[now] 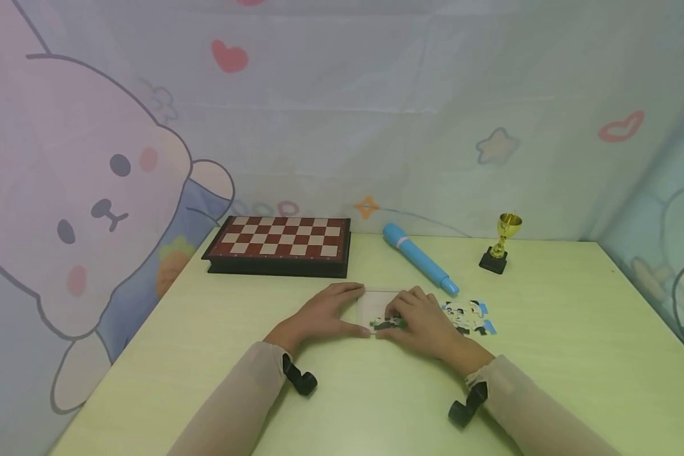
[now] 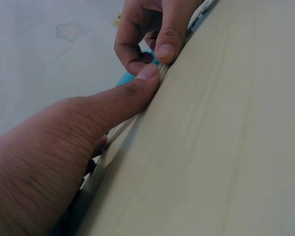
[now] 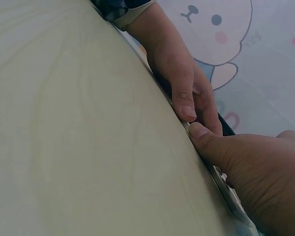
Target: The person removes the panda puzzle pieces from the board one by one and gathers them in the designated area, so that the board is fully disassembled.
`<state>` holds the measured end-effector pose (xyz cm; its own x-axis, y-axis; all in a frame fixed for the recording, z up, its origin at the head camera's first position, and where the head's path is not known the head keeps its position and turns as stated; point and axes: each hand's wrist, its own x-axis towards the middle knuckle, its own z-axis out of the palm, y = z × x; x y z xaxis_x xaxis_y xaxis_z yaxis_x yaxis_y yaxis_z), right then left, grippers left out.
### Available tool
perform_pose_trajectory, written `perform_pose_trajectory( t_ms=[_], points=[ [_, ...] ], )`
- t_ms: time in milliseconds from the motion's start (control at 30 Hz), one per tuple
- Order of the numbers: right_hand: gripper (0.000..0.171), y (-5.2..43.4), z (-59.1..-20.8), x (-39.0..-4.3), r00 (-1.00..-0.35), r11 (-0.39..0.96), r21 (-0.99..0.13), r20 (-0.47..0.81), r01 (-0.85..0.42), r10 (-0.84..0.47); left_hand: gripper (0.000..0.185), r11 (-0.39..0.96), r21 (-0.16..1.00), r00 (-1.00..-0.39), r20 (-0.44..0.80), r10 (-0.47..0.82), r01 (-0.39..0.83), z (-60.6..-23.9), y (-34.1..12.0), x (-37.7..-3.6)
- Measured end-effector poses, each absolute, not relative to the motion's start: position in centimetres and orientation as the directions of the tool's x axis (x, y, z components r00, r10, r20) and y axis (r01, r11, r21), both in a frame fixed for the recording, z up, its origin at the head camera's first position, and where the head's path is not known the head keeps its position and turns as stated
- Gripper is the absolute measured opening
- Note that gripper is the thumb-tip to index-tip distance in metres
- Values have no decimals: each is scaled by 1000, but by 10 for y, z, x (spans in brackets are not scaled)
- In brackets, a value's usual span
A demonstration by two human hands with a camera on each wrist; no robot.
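Head view: the left hand (image 1: 325, 311) steadies the white puzzle tray (image 1: 376, 303) on the counter (image 1: 547, 380), thumb along its near edge, so it cannot slide; the right hand (image 1: 418, 320) pinches a puzzle piece (image 1: 386, 324) at that edge. Loose pieces (image 1: 470, 316) lie just right.

Left wrist view: both thumbs meet at the tray's rim; the piece is hidden.

Right wrist view: the tray (image 3: 226, 189) shows edge-on only.

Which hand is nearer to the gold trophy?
Right. The right hand lies on the puzzle tray, on the side toward the gold trophy; the left hand holds the tray's far side.
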<state>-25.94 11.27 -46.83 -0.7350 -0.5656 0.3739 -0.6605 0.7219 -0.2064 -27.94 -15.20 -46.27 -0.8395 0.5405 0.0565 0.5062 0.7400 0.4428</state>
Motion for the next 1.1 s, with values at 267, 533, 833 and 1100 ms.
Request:
perform_pose_trajectory(
  t_ms=[267,533,833,1100],
  points=[
    [37,113,-472,-260,-694,682,-208,418,-702,-587,102,736,448,-838,56,543,507,-465,-153,-279],
    [34,110,-467,-257,-679,637,-266,445,-723,-585,102,745,440,-841,49,538,502,-463,-154,-277],
    [22,113,-465,-257,-607,525,-311,483,-792,-630,102,745,443,-842,40,539,498,-463,-152,-277],
    [14,116,-467,-261,-547,450,-314,531,-836,-647,102,749,432,-840,39,542,503,-459,-152,-278]
  ],
)
